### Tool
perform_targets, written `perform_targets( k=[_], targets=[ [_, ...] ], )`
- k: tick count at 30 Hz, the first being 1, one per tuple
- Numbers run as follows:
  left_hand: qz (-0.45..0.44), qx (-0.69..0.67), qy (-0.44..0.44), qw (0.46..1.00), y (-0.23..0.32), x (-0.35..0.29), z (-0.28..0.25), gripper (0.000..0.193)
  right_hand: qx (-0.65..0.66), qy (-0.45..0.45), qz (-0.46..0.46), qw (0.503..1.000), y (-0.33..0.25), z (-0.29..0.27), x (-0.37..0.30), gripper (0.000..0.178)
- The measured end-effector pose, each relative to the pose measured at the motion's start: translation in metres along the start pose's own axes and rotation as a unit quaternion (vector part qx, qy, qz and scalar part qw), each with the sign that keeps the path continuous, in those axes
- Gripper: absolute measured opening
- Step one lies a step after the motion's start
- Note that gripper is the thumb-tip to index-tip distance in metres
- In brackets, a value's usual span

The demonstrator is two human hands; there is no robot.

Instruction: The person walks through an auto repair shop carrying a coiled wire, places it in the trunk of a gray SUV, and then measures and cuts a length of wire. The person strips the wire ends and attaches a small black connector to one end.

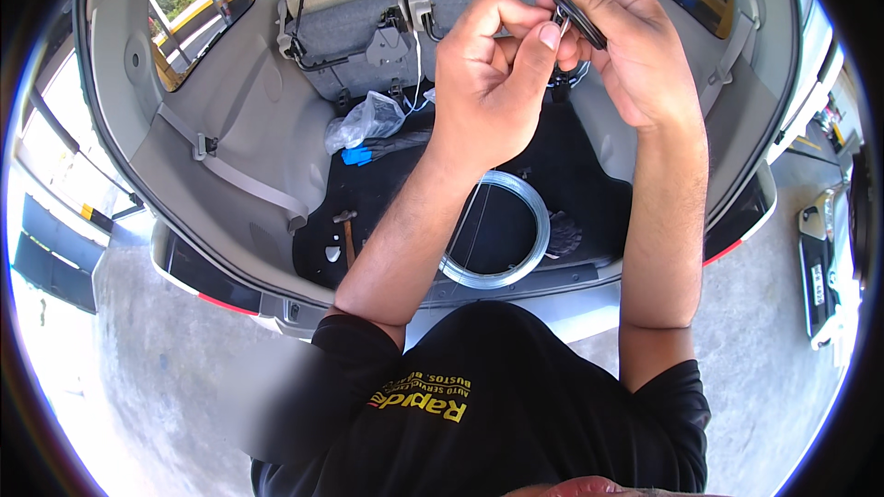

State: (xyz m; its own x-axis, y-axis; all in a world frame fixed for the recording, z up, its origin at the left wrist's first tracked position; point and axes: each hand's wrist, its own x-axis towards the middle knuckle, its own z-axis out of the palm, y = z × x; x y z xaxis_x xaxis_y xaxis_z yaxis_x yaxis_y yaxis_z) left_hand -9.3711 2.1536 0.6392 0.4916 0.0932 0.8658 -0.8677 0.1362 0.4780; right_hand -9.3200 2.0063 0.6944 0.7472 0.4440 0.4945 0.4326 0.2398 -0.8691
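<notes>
Raised over the open rear of a vehicle, both my hands meet at a small black oblong part [580,20] with rounded edges. My right hand [645,55] grips it between thumb and fingers. Close against its left end, my left hand [497,83] is closed in a pinch on a thin, shiny metal piece [563,18]; whether this piece belongs to the black part I cannot tell. My fingers hide much of both. Below my hands, a coil of silvery wire [534,267] lies on the black cargo floor [589,175].
A clear plastic bag [364,121] and a dark glove with blue fingertips [357,156] lie by the folded seats [345,32]. A hammer [347,232] is near the left sill, and a dark grey cloth item [564,234] is beside the coil. A seat belt [244,182] hangs along the left wall.
</notes>
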Motion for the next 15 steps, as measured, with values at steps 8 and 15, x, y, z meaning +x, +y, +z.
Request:
perform_targets(
  k=[8,15],
  targets=[
    [0.024,-0.010,-0.014,1.000,-0.009,0.002,-0.002,0.007,0.024,-0.030,0.008,0.999,0.006,-0.006,0.005,0.037],
    [-0.015,0.035,-0.015,0.999,-0.009,0.000,-0.007,0.006,0.020,-0.022,0.019,0.999,0.005,-0.007,0.001,0.037]
  ],
)
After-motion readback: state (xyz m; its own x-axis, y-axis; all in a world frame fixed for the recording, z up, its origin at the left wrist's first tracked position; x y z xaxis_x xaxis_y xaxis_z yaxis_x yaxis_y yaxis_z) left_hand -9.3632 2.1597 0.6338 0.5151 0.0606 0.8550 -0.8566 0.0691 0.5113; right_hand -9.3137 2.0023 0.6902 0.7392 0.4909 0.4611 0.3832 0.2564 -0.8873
